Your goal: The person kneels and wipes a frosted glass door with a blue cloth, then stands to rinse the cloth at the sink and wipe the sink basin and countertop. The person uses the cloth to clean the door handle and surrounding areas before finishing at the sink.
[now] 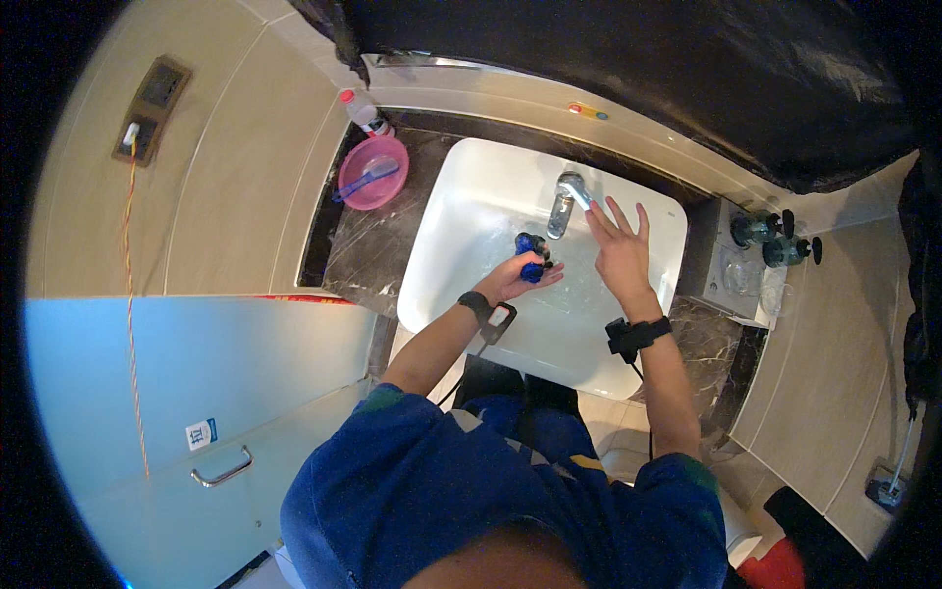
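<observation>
Over the white sink basin (pixel 451 196), my left hand (pixel 510 279) is closed around a small dark blue and black object (pixel 531 245). Its kind is too unclear to name, and the fingers hide part of it. My right hand (pixel 622 257) is raised over the basin's right side with its fingers spread, holding nothing. Its fingertips are close to the lever of the chrome faucet (pixel 561 210); I cannot tell whether they touch it. The object in my left hand is just left of and below the spout.
On the dark marble counter (pixel 368 257) at left stand a pink bowl (pixel 385 201) with a blue-handled brush (pixel 367 183) in it and a red-capped bottle (pixel 365 115). Green-tinted glass jars (pixel 756 230) with black tops stand at right. A black sheet (pixel 638 79) hangs behind the sink.
</observation>
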{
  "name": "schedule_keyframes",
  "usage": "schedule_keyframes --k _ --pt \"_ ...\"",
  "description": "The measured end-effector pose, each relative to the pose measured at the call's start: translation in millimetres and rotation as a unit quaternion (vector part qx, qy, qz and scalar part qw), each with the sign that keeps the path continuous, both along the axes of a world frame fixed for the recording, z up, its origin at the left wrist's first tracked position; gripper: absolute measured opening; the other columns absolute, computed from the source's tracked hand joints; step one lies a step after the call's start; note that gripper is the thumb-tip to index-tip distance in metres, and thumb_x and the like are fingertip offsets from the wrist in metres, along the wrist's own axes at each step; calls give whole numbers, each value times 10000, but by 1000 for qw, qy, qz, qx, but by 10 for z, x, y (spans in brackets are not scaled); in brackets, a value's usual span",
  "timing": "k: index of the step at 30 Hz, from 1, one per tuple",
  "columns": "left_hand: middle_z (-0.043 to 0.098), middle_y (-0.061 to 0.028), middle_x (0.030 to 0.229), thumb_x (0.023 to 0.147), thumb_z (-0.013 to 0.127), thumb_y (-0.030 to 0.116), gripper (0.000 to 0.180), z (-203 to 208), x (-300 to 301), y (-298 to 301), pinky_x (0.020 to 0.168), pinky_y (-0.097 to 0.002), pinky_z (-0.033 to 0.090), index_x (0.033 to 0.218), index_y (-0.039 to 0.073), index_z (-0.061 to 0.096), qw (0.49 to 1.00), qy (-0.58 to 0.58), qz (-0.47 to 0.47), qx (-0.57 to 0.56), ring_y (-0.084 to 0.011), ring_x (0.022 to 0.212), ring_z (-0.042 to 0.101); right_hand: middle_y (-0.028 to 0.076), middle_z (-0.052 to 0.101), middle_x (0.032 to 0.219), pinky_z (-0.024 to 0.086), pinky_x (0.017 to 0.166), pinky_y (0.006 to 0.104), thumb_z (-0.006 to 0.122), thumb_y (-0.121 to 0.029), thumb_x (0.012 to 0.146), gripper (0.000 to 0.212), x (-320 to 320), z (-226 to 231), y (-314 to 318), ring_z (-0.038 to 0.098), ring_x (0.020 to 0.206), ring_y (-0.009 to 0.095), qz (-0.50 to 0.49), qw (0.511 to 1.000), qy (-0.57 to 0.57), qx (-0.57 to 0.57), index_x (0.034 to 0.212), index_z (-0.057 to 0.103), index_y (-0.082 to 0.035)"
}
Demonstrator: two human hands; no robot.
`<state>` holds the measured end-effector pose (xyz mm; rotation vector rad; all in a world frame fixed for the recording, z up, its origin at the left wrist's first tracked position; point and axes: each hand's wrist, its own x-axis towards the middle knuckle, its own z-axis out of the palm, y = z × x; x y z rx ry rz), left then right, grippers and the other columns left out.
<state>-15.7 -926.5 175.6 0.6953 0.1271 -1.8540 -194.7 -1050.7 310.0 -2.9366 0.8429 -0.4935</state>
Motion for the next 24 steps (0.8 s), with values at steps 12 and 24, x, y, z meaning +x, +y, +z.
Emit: schedule_keyframes --k 12,24 --pt "588 -60 876 859 668 136 189 759 -217 132 567 -200 421 996 42 577 917 -124 -357 -130 -114 717 543 101 364 1452 380 999 478 574 -140 789 553 -382 -92 498 430 1264 285 265 964 0 -7 1329 475 -207" --pt "641 -228 815 780 635 110 530 775 -561 -166 619 -431 513 1244 -20 414 439 -813 -252 -288 -354 740 648 153 618 694 521 568 364 605 -145 740 153 -233 -538 446 625 630 263 78 965 131 212 849 626 -38"
